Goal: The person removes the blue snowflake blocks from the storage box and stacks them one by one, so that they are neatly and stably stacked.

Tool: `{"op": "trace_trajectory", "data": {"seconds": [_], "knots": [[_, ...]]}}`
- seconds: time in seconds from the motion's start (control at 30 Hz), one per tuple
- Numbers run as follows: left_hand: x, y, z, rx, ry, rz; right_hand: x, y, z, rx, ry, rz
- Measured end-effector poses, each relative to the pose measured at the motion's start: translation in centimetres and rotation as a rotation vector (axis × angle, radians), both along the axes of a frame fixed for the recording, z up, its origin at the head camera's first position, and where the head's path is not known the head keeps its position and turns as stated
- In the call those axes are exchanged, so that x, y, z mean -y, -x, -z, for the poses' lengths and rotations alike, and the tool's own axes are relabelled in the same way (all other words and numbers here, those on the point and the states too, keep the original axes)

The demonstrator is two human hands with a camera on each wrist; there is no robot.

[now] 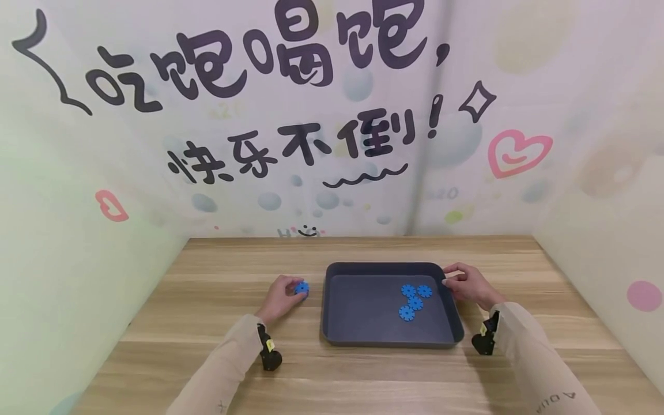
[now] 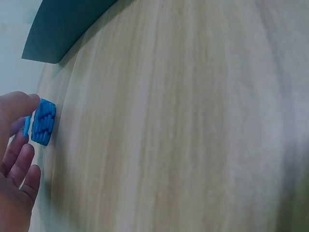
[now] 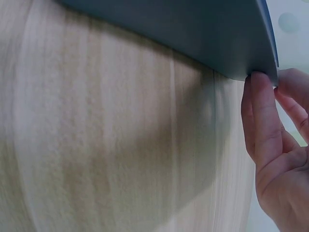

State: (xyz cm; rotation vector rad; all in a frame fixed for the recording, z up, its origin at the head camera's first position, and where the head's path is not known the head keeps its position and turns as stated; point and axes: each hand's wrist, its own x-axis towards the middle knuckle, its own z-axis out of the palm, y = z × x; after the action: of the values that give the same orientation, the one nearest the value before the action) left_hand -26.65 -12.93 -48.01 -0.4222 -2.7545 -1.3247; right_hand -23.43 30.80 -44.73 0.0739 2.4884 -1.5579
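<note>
My left hand (image 1: 282, 297) is left of the dark grey tray (image 1: 389, 344), its fingertips at a small stack of blue notched discs (image 2: 44, 122) on the table. Between the thumb and fingers is a thin blue disc (image 2: 27, 125), slightly apart from the stack. From above, only a single round disc face (image 1: 302, 288) shows there. Inside the tray, toward its right side, several blue discs (image 1: 415, 303) lie flat and close together. My right hand (image 1: 469, 285) grips the tray's right wall near the far corner, with fingers (image 3: 265, 116) against the outside.
A wood-grain table (image 1: 218, 259) carries everything. Behind it hangs a white printed backdrop (image 1: 249, 213) with dark lettering, and pale panels stand at both sides. Each wrist wears a small black camera (image 1: 270, 351) over a beige sleeve (image 1: 223, 363).
</note>
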Motion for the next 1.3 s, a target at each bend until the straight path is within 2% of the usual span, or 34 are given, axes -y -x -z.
{"op": "trace_trajectory", "data": {"seconds": [0.23,0.53,0.87,1.3], "knots": [[0.02,-0.06,0.07,-0.003,0.01,0.006,0.03,-0.11,-0.07,0.001,-0.004,0.0],[-0.1,-0.32,0.06,0.015,-0.019,-0.009,0.05,-0.06,0.02,-0.008,-0.006,0.006],[0.0,-0.46,0.06,-0.018,0.002,0.009,0.04,-0.07,0.07,-0.022,0.003,0.001],[0.07,-0.29,0.26,-0.021,-0.005,0.013,0.15,-0.21,-0.12,-0.036,-0.001,-0.004]]}}
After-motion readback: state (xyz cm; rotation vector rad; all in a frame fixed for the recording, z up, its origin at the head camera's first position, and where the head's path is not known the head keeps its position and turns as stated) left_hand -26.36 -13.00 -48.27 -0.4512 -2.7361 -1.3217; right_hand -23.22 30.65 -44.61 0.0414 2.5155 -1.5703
